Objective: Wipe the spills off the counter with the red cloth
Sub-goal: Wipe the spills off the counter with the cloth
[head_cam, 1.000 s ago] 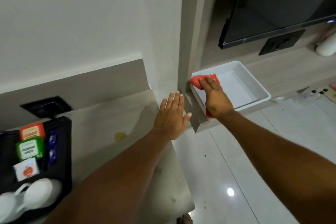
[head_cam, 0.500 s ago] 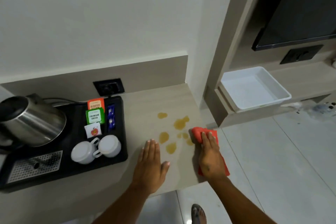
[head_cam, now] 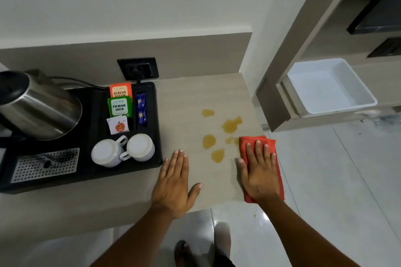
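Note:
Several amber spills [head_cam: 231,125] dot the beige counter [head_cam: 188,102] near its right end. The red cloth [head_cam: 256,142] lies flat at the counter's right edge, its far left corner touching the nearest small spill. My right hand [head_cam: 259,173] presses flat on top of the cloth, fingers spread and pointing away from me. My left hand [head_cam: 173,182] rests palm down on the bare counter, left of the spills, holding nothing.
A black tray [head_cam: 91,165] on the left carries a steel kettle [head_cam: 36,106], two upturned white cups [head_cam: 122,150] and tea sachets [head_cam: 120,103]. A white tub [head_cam: 329,86] sits on a lower shelf to the right. Glossy floor tiles lie below.
My right hand took the red cloth from the white tub over to the counter's right edge beside the spills. My left hand settled flat on the counter. The view swung left and down.

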`<state>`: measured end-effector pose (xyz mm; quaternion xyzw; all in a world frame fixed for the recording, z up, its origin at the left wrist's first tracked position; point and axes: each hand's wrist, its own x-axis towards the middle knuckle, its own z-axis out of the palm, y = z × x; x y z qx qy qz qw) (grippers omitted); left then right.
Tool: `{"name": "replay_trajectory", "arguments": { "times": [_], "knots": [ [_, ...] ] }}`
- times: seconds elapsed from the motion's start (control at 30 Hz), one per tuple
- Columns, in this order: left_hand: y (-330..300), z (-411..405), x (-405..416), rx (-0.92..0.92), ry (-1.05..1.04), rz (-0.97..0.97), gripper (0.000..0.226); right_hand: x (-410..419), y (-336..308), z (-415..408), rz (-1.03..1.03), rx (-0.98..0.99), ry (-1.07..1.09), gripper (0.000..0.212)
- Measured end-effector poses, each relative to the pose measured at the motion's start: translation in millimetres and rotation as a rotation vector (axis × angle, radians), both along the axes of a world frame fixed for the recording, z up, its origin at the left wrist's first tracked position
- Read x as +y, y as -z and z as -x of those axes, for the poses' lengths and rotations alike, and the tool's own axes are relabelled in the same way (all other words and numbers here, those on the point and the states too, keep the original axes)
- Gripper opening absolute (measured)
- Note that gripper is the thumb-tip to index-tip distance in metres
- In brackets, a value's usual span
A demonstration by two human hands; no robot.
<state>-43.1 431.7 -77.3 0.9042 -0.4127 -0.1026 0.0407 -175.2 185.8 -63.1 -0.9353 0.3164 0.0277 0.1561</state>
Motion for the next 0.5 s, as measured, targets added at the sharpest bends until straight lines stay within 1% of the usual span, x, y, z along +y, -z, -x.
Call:
{"name": "replay_trajectory", "arguments": {
  "times": [0.17,0.3,0.37,0.43,0.5],
  "knots": [
    [2.9,0.5,0.6,0.008,-0.003,0.005,0.092,-25.9,-3.4,-59.3,0.046,0.032,0.085,0.069],
    [1.3,0.7,-0.2,0.013,-0.006,0.026,0.092,-18.4,-1.5,-44.5,0.045,-0.001,-0.017,0.064],
    [1.4,0.3,0.4,0.023,-0.010,0.039,0.092,-22.1,-0.5,-40.8,0.046,0.004,-0.007,0.063],
    [1.9,0.3,1.3,0.029,-0.007,0.055,0.092,-37.1,-2.8,-62.3,0.051,0.009,0.008,0.063],
    [0.7,0.1,1.2,0.036,-0.011,0.048,0.091,-55.3,-4.5,-96.7,0.064,0.013,-0.028,0.063]
  ]
}}
